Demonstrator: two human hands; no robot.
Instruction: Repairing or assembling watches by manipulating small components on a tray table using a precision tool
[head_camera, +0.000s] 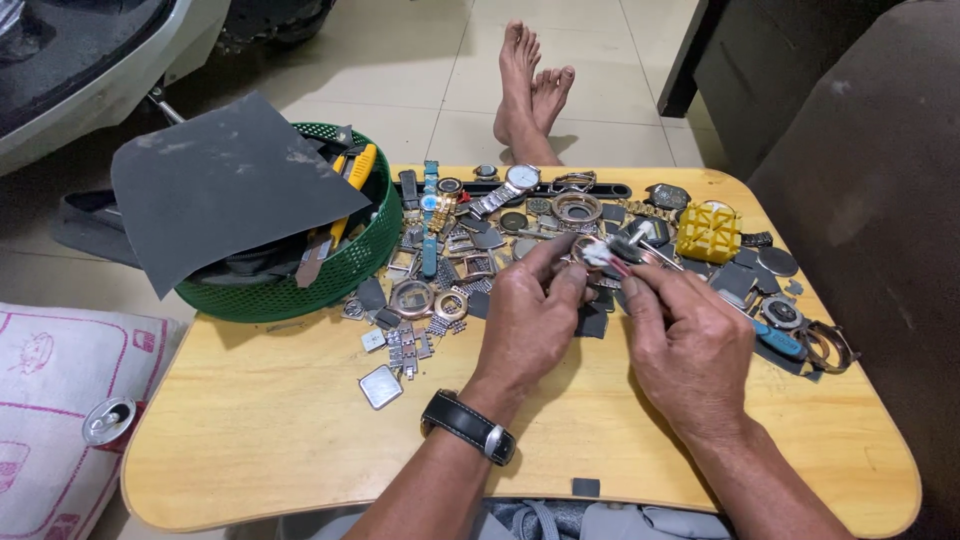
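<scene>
My left hand, with a black-strapped wristwatch on its wrist, pinches a small round watch case above the middle of a low wooden table. My right hand grips a slim metal tool whose tip meets that case. Both hands hover over a heap of watch parts: cases, bezels, metal band links and whole watches.
A green plastic basket with tools and a dark sheet of sandpaper stands at the table's back left. A yellow plastic holder lies at the back right. My bare feet rest beyond the table. A dark sofa flanks the right.
</scene>
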